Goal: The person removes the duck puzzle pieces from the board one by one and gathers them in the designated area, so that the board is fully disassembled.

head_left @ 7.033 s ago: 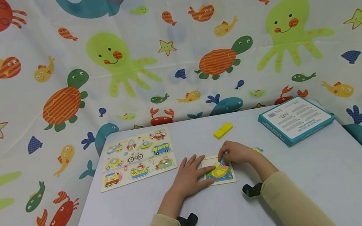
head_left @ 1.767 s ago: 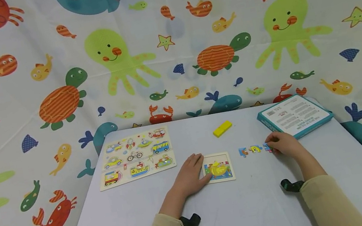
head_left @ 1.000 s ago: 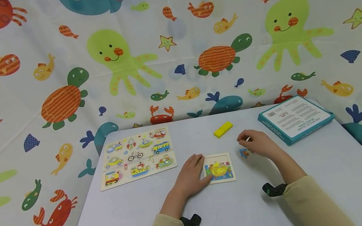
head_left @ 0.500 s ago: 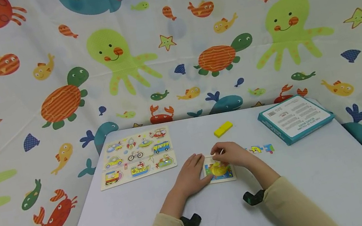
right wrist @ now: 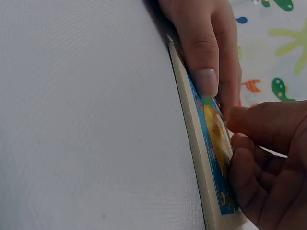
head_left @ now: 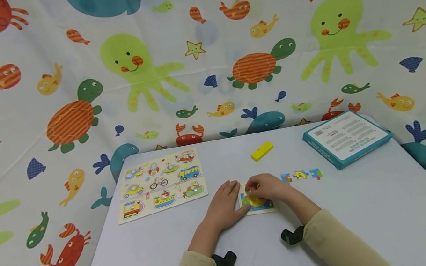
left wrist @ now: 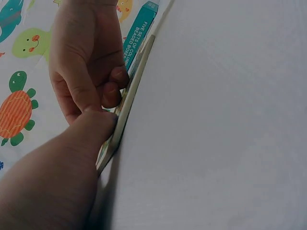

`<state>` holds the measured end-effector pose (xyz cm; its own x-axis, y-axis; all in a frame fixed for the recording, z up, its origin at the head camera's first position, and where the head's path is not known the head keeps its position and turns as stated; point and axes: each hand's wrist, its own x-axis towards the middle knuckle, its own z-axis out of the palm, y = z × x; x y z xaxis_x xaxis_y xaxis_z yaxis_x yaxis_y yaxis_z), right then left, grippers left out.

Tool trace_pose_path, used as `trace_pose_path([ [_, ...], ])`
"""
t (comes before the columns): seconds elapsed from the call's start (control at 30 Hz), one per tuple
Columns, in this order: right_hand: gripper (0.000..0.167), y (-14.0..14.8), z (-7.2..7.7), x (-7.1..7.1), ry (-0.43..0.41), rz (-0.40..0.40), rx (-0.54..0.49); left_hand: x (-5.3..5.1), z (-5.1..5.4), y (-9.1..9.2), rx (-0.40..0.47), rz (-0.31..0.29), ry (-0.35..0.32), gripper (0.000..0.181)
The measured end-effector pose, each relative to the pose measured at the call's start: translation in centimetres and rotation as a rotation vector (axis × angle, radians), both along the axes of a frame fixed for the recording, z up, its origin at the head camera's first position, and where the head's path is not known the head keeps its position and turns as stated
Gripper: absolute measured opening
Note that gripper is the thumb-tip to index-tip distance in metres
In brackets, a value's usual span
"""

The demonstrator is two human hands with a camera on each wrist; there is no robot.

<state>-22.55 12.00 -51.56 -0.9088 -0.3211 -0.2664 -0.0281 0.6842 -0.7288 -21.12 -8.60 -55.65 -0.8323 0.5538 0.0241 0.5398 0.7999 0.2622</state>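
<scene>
Hands [head_left: 267,187] closer — box [left wrist: 140,36] reads "FIVE SETS"

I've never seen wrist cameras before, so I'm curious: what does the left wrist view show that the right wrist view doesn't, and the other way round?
Only left wrist: the teal box with its lettering, and a printed turtle with an orange shell.

Only right wrist: the yellow-and-blue picture on the puzzle board, and a printed green fish.

Both: the left hand, the right hand, the board's pale edge, the white table and parts of the sea-creature cloth.
</scene>
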Motion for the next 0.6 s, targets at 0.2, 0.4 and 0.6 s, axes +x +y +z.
trace_pose_path([
  [0.2,0.011,-0.38,-0.12,0.02,-0.012,-0.008,0.036,-0.01,-0.17,-0.02,0.001,-0.004,0.015,0.080],
  [0.4,0.011,-0.55,-0.09,0.01,-0.008,0.008,0.048,0.04,-0.17,-0.02,0.007,0.000,0.012,0.080],
  [0.6,0.015,-0.68,-0.01,0.10,0.049,0.031,0.067,-0.03,-0.17,-0.03,0.012,0.000,0.019,0.080],
])
